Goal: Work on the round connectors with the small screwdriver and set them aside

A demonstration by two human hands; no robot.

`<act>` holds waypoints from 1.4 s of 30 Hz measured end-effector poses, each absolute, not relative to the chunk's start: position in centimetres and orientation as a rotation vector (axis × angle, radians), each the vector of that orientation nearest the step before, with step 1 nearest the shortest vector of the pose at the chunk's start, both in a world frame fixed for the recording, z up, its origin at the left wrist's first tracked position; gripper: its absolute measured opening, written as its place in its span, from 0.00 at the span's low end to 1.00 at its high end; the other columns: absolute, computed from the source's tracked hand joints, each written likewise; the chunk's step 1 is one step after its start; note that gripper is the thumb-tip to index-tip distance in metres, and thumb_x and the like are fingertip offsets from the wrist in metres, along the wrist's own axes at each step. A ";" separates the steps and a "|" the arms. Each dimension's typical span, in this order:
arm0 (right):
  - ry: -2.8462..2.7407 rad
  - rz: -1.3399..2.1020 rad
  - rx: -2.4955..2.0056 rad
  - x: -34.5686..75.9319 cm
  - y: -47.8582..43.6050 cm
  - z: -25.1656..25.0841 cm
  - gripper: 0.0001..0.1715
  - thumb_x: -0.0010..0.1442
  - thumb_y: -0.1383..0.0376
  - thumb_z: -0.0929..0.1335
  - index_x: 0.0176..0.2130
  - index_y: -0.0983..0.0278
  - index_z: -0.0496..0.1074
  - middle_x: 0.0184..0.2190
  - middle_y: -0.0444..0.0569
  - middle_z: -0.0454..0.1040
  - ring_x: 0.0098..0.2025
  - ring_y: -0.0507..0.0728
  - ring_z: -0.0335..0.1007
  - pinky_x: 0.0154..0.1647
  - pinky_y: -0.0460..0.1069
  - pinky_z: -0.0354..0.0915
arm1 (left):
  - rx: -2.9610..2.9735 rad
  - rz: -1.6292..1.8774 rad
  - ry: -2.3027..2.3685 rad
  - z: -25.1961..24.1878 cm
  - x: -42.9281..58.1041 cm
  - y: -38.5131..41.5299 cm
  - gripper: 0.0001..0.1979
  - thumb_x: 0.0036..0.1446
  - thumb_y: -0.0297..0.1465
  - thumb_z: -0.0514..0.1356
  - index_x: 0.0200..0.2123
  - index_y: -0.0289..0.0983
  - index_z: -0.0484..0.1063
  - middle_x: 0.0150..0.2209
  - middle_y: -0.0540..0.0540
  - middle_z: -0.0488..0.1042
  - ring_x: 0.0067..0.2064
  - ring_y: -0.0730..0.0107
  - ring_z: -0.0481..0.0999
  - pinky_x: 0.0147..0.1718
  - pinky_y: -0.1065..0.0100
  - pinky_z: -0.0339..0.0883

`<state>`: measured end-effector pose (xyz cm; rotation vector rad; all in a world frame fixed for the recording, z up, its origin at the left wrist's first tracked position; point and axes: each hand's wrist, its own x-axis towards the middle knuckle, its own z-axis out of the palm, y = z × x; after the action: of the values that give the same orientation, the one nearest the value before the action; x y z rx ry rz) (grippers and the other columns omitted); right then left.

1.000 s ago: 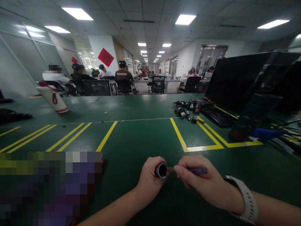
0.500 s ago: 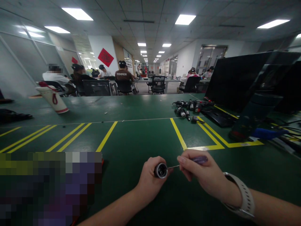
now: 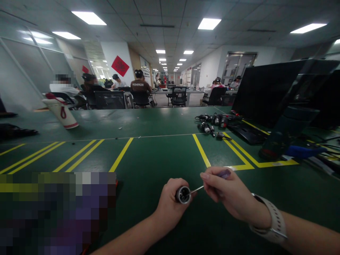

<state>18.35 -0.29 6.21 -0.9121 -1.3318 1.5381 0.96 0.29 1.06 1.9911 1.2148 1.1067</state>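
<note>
My left hand point(image 3: 172, 198) is wrapped round a round metal connector point(image 3: 183, 194), its open end turned up toward me. Small dark parts show inside the connector's rim, too small to make out. Between thumb and fingers, my right hand point(image 3: 223, 187) grips a screwdriver point(image 3: 224, 173) with a purple translucent handle. The thin shaft slants down to the left, and its tip reaches into the connector's mouth. A pale watch band circles my right wrist. Both hands are above the green table point(image 3: 156, 156).
Several metal connectors point(image 3: 205, 126) with cables lie at the back right, by a black monitor point(image 3: 276, 92) and a dark bottle point(image 3: 287, 131). A white cup point(image 3: 62, 113) stands at the left. Yellow tape point(image 3: 120, 156) marks the table. Several people sit beyond it.
The screwdriver's tip has moved from the connector's edge into its mouth. My right hand has risen slightly and the shaft slants more steeply. My left hand is nearly unmoved.
</note>
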 end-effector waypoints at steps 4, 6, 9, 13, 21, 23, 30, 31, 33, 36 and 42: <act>-1.143 1.625 -0.935 18.0 -0.3 6.7 0.19 0.55 0.57 0.70 0.21 0.65 0.66 0.12 0.36 0.60 0.13 0.45 0.49 0.14 0.42 0.42 | 1.821 1.111 1.146 1.4 1.0 0.3 0.10 0.48 0.29 0.63 0.22 0.38 0.64 0.21 0.54 0.64 0.23 0.74 0.62 0.23 0.73 0.57; -1.097 1.641 -0.945 17.9 -0.5 6.8 0.18 0.55 0.57 0.70 0.21 0.65 0.66 0.12 0.36 0.61 0.13 0.44 0.49 0.14 0.42 0.42 | 1.764 1.104 1.125 1.6 1.1 0.3 0.10 0.47 0.30 0.64 0.22 0.38 0.64 0.21 0.55 0.63 0.23 0.75 0.61 0.22 0.73 0.56; -1.160 1.576 -0.920 17.9 -0.8 6.9 0.19 0.54 0.55 0.70 0.22 0.66 0.67 0.12 0.38 0.63 0.14 0.45 0.50 0.15 0.42 0.44 | 1.703 1.125 1.115 1.7 1.3 0.3 0.10 0.46 0.30 0.64 0.21 0.38 0.64 0.20 0.55 0.62 0.22 0.76 0.60 0.20 0.74 0.55; -1.291 1.463 -0.879 18.2 -0.8 6.7 0.19 0.55 0.55 0.69 0.22 0.65 0.69 0.13 0.39 0.64 0.15 0.46 0.53 0.16 0.43 0.47 | 1.641 1.148 1.070 2.0 1.3 0.2 0.10 0.46 0.30 0.64 0.22 0.37 0.64 0.20 0.55 0.62 0.22 0.76 0.60 0.20 0.74 0.55; -1.663 0.818 -0.698 18.8 -1.1 6.2 0.02 0.60 0.65 0.66 0.35 0.61 0.69 0.27 0.44 0.69 0.28 0.52 0.65 0.28 0.47 0.63 | 1.696 1.183 1.083 1.8 1.3 0.4 0.08 0.46 0.29 0.63 0.24 0.37 0.65 0.23 0.54 0.66 0.25 0.73 0.65 0.23 0.72 0.60; -1.984 0.620 -0.657 18.5 -1.5 6.4 0.13 0.56 0.67 0.70 0.42 0.62 0.67 0.36 0.48 0.72 0.37 0.56 0.68 0.37 0.51 0.66 | 1.706 1.169 1.089 1.6 1.4 0.4 0.06 0.45 0.27 0.62 0.27 0.37 0.66 0.24 0.53 0.68 0.26 0.71 0.67 0.24 0.71 0.62; -2.331 0.475 -0.744 17.4 -1.9 6.0 0.13 0.56 0.74 0.67 0.42 0.64 0.66 0.42 0.52 0.72 0.44 0.58 0.66 0.44 0.54 0.65 | 1.834 1.055 1.004 0.2 1.4 0.6 0.18 0.38 0.19 0.59 0.37 0.37 0.66 0.33 0.47 0.74 0.36 0.61 0.75 0.37 0.62 0.69; -2.349 0.472 -0.752 17.4 -1.9 5.9 0.13 0.56 0.74 0.67 0.41 0.64 0.66 0.42 0.52 0.72 0.44 0.58 0.66 0.44 0.53 0.65 | 1.879 1.044 1.015 -0.1 1.4 0.7 0.20 0.38 0.19 0.59 0.38 0.37 0.66 0.35 0.44 0.74 0.39 0.59 0.75 0.40 0.60 0.69; -2.377 0.448 -0.737 17.5 -1.8 6.0 0.13 0.55 0.75 0.66 0.41 0.64 0.66 0.41 0.51 0.73 0.43 0.58 0.66 0.44 0.53 0.66 | 1.967 1.044 1.051 -0.8 1.3 0.9 0.23 0.39 0.20 0.61 0.43 0.36 0.66 0.40 0.41 0.74 0.42 0.56 0.74 0.43 0.55 0.68; -2.347 0.342 -0.674 18.5 -1.3 6.4 0.15 0.56 0.76 0.65 0.43 0.63 0.65 0.41 0.52 0.73 0.44 0.58 0.67 0.44 0.53 0.67 | 2.023 1.211 1.230 -1.1 1.4 1.2 0.34 0.38 0.24 0.65 0.52 0.36 0.60 0.50 0.35 0.68 0.52 0.47 0.68 0.51 0.47 0.61; -2.120 -0.129 -0.951 24.3 2.8 5.5 0.12 0.58 0.68 0.66 0.44 0.60 0.65 0.42 0.51 0.73 0.45 0.60 0.69 0.45 0.57 0.68 | 1.830 1.200 1.451 0.4 1.4 1.4 0.34 0.46 0.34 0.63 0.57 0.37 0.56 0.58 0.36 0.61 0.60 0.46 0.58 0.56 0.44 0.53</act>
<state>24.30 2.76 5.52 -0.9513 -2.1200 -0.1291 1.39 1.35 0.38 1.8305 1.4507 1.2002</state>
